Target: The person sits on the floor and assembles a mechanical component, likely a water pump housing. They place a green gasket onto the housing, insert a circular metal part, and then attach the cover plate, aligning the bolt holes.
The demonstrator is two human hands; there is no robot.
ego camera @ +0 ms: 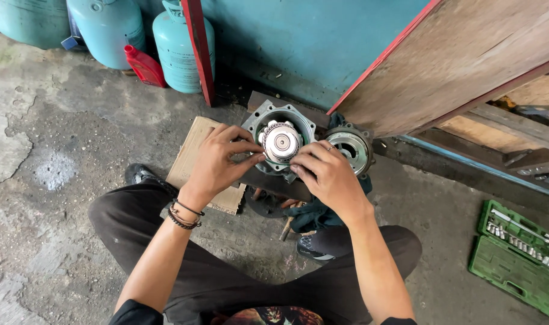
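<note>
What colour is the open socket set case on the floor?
Green socket set case, with silvery sockets inside; head view, lower right.

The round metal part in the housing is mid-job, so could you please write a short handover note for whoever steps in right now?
Left hand: fingers on the left edge of the round metal part.
Right hand: fingers on its lower right edge.
The part sits in the grey housing, which rests on a wooden block above a cardboard sheet.
A second round housing lies just right. An open green socket set is on the floor, far right.
Done: part is in the housing opening.
Left: whether it is fully seated cannot be told.
</note>
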